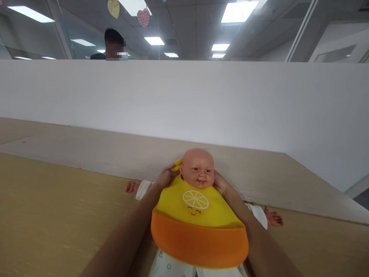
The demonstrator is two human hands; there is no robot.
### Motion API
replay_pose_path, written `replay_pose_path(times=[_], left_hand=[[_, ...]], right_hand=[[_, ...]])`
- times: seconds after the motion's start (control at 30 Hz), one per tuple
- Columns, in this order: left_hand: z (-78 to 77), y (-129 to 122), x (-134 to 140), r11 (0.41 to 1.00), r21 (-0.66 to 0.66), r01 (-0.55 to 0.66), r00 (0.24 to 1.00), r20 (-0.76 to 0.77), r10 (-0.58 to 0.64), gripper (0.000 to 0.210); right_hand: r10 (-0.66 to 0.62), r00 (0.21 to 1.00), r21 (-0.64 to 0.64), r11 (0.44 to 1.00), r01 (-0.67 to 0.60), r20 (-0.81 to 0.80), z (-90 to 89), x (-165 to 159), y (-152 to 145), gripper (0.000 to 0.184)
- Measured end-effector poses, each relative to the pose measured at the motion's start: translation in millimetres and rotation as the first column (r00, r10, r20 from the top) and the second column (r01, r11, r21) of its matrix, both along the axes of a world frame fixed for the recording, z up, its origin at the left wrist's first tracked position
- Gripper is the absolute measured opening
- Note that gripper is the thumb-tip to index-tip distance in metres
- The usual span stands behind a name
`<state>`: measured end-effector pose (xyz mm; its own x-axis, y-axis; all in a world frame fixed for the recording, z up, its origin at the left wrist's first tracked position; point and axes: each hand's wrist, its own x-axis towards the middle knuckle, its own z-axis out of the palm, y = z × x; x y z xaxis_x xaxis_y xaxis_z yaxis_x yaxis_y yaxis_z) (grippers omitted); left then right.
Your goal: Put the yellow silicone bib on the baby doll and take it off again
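Note:
A baby doll (198, 163) with a bald head lies on its back, arms spread out to both sides. Over its chest is a yellow silicone bib (170, 198) with a lemon-slice print and an orange catch pocket (198, 240) at the bottom. My left hand (166, 177) is beside the head on the left, its fingers closed on the bib's yellow neck strap (178, 164). On the other side, my right hand (220, 182) reaches behind the doll's neck. Its fingertips are hidden there, so what they touch does not show.
The doll lies on a wood-toned surface (57, 200), with a paler ledge (115, 150) running behind its head. A white wall (173, 96) rises at the back, topped by glass. Beyond the glass, a person (113, 42) is partly visible. Heart-shaped paper notes (143, 17) stick to the glass.

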<state>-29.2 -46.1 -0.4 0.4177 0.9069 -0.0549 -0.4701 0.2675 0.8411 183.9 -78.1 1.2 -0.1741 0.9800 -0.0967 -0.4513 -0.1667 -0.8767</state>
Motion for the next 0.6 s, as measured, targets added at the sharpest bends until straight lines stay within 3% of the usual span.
replay_pose_path(times=[0.2,0.6], left_hand=[[2.6,-0.9,-1.8,1.000,-0.011,0.003,1.000,-0.027,-0.004,0.058],[3.0,-12.8,6.9,0.997,0.049,-0.058,0.998,0.025,0.057,0.041]], right_hand=[[0.002,1.000,-0.026,1.000,-0.001,0.031,2.8,-0.3,-1.1,0.027],[-0.018,0.999,-0.029,0.999,0.019,0.046,7.4,-3.2,-2.3,0.017]])
